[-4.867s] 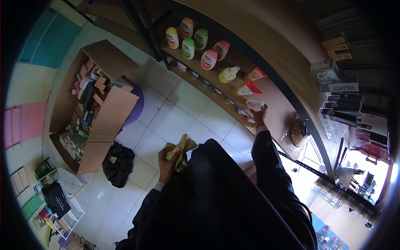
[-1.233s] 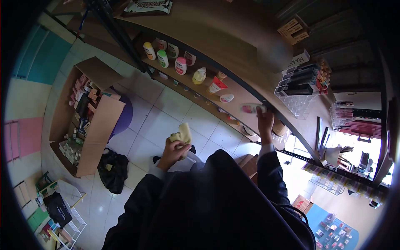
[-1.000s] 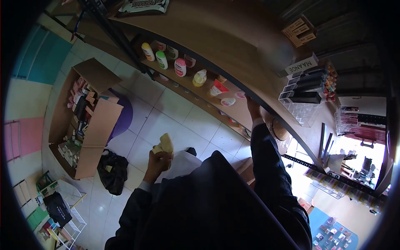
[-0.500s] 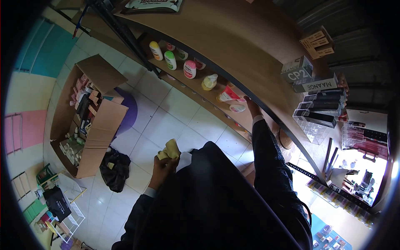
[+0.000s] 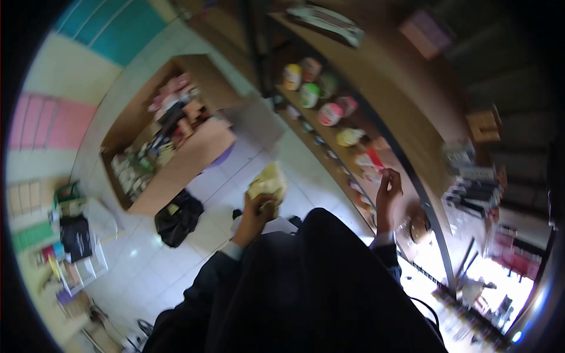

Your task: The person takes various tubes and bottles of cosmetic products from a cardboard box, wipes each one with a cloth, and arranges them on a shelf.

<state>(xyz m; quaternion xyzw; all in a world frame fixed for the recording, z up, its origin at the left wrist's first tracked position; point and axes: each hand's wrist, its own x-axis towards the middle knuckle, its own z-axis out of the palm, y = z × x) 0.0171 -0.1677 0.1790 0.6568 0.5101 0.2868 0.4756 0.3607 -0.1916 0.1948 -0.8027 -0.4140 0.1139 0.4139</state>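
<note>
My left hand is closed around a crumpled pale yellow cloth, held in front of my body above the tiled floor. My right hand is raised at the front of the shelf, fingers loosely curled and apart, with nothing visible in them. Just beyond its fingertips stands a red and white pack. Along the same shelf is a row of bottles: a cream-yellow one, a pink-labelled one, a green-labelled one and a yellow-capped one. Motion blurs their labels.
A large open cardboard box full of small packs stands on the floor to the left. A black plastic bag lies beside it. On the upper shelf are a white packet and boxes. A white rack stands at lower left.
My right hand has drawn back from the shelf items and now shows fully. My left hand still grips the cloth, which looks more spread out. The view has shifted and blurred.
</note>
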